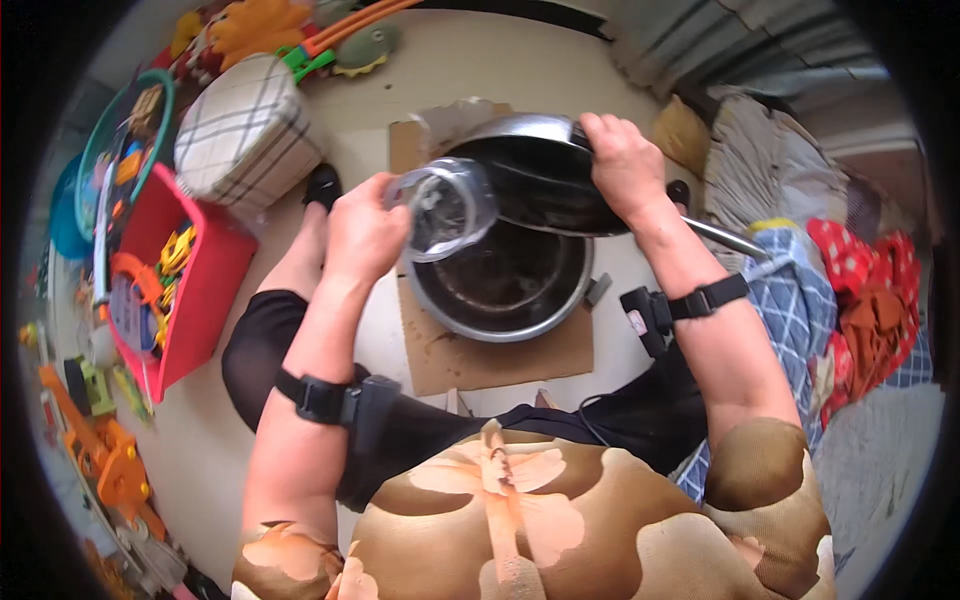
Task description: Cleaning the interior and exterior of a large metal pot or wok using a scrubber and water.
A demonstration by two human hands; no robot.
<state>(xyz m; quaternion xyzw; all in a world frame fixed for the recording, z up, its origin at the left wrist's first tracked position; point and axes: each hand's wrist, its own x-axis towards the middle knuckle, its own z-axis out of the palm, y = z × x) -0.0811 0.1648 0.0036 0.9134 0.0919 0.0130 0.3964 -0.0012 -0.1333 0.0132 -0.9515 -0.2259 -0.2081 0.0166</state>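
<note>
1. The clear plastic jug point(478, 195) is up in the air at the middle of the view, overlapping the left edge of the tilted dark pan; whether the two touch cannot be told.
2. The person's left grip point(370, 228) is closed around the jug's near-left side, thumb toward the body.
3. The dark pan point(545, 185) is raised and tipped, its black inside turned toward the person — its bright rim uppermost.
4. The right grip point(628, 170) is clenched on the pan's upper right edge; a metal handle point(725, 238) shows beyond that wrist.
5. Below both sits a round pan point(505, 290) with a dark inside and a grey rim, resting on brown cardboard point(500, 372) laid on the pale floor point(480, 60), between the person's legs.
6. Each forearm wears a black strap (a small black box is fixed beside each one).
7. To the left stands a red bin point(213, 295) of toys, with a checked cloth-covered box point(240, 130) just beyond it.
8. To the right lie blue checked cloth point(795, 290) and red dotted cloth point(860, 255) — heaped side by side.
</note>
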